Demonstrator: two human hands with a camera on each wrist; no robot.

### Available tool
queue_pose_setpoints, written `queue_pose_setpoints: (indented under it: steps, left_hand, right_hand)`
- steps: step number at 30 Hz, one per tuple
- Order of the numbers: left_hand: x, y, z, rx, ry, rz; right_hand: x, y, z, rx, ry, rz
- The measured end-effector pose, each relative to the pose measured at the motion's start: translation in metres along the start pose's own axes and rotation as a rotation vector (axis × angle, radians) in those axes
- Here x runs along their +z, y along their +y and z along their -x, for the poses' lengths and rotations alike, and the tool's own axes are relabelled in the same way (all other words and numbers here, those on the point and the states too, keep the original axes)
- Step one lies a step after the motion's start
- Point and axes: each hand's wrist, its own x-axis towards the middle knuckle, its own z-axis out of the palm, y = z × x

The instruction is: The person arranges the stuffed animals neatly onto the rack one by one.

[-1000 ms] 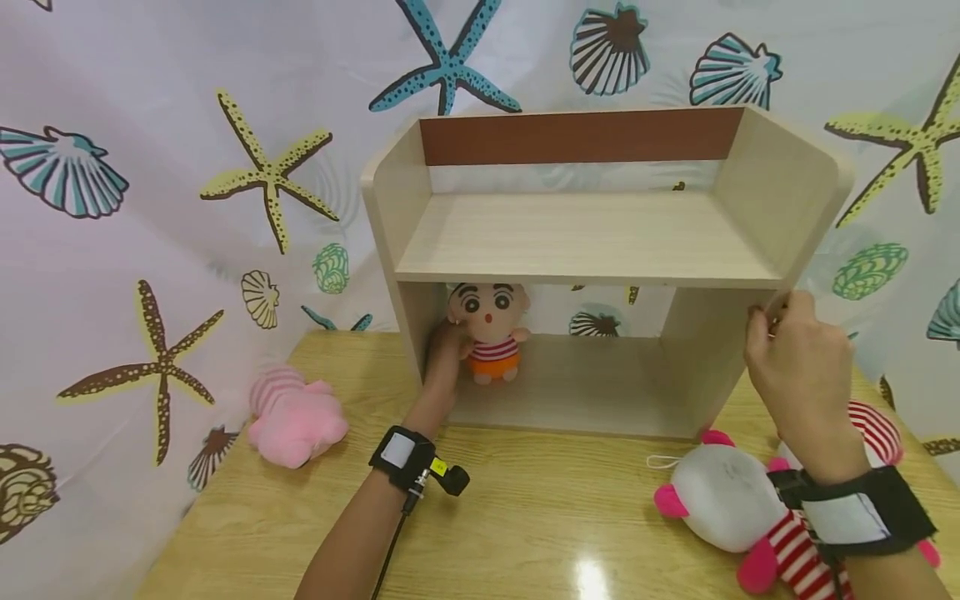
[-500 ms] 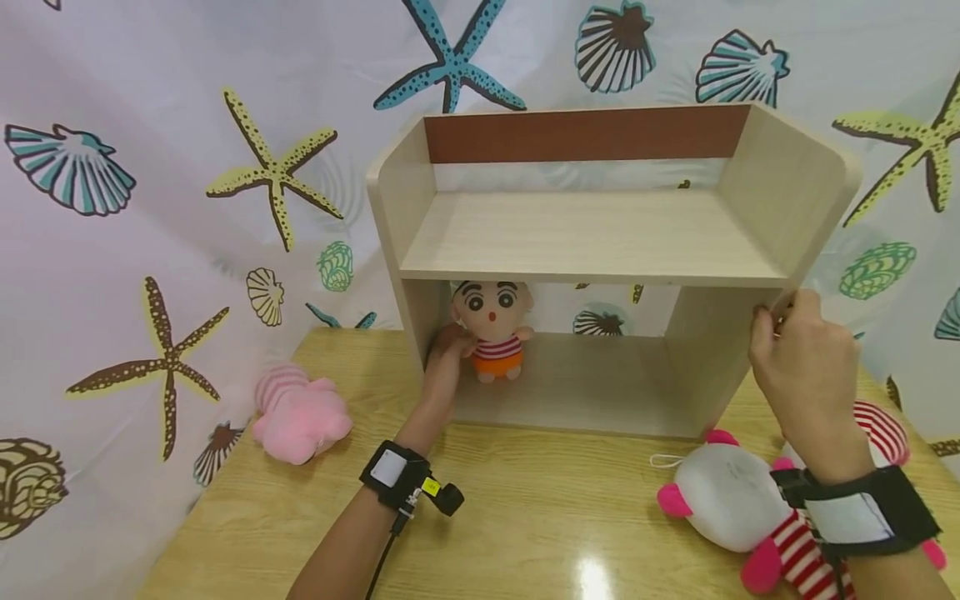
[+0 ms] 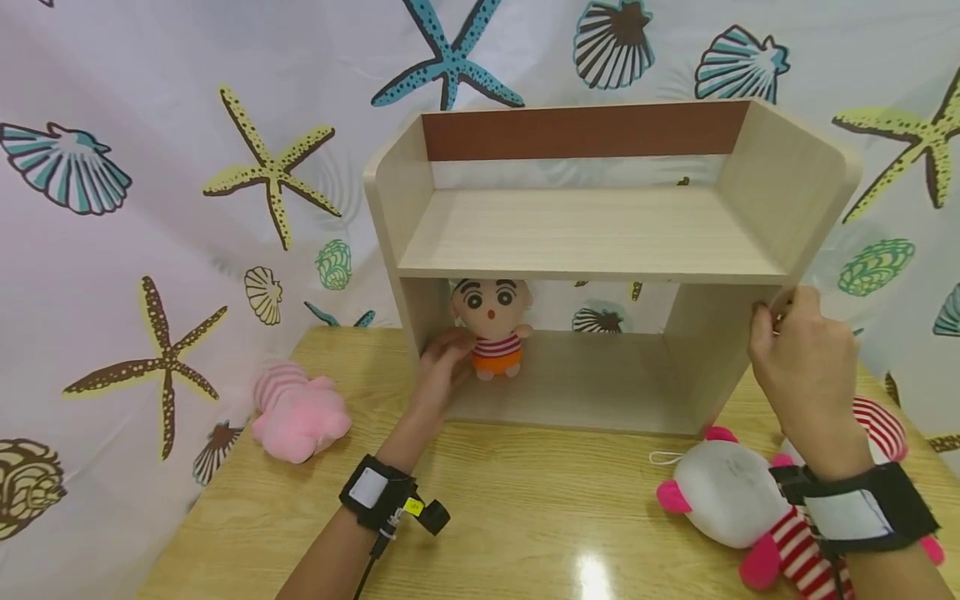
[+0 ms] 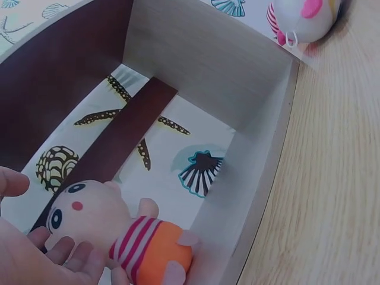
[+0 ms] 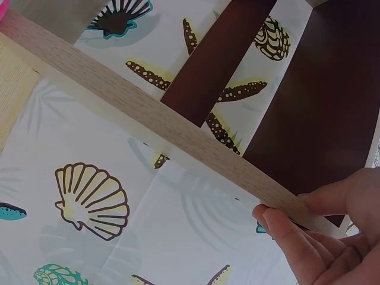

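Observation:
A small boy doll [image 3: 497,333] in a striped shirt and orange shorts sits upright at the left end of the lower compartment of a pale wooden shelf [image 3: 585,237]. My left hand [image 3: 441,367] is just inside that compartment, between the doll and the left side panel. In the left wrist view its fingers [image 4: 80,261] are spread loosely, overlapping the doll's head and side without closing round it. With thumb and fingers, my right hand [image 3: 806,375] grips the front edge of the right side panel [image 5: 225,160], at about the middle board's height.
On the table [image 3: 510,508], a pink plush toy [image 3: 300,417] lies left of the shelf. A grey-and-pink plush [image 3: 727,492] with striped body lies at the right front, partly under my right forearm. Another striped plush [image 3: 879,429] is behind it. A patterned cloth [image 3: 165,67] hangs behind.
My left hand has loosened from the doll and drawn back slightly toward the front left. The doll stays in place. My right hand keeps its grip on the panel.

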Motion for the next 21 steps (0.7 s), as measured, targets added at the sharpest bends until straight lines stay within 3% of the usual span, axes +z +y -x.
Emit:
queue_pose_setpoints:
  steps: [8, 17, 21]
  left_hand:
    - [-0.008, 0.006, 0.013, -0.006, -0.036, -0.011]
    - [-0.023, 0.008, 0.027, -0.006, -0.076, -0.114]
    - [-0.028, 0.012, 0.035, -0.001, -0.095, -0.144]
  right_hand:
    - [-0.001, 0.001, 0.002, -0.005, 0.006, -0.002]
    - [-0.002, 0.0, 0.001, -0.017, 0.017, -0.001]
    - [-0.003, -0.001, 0.001, -0.004, -0.024, -0.003]
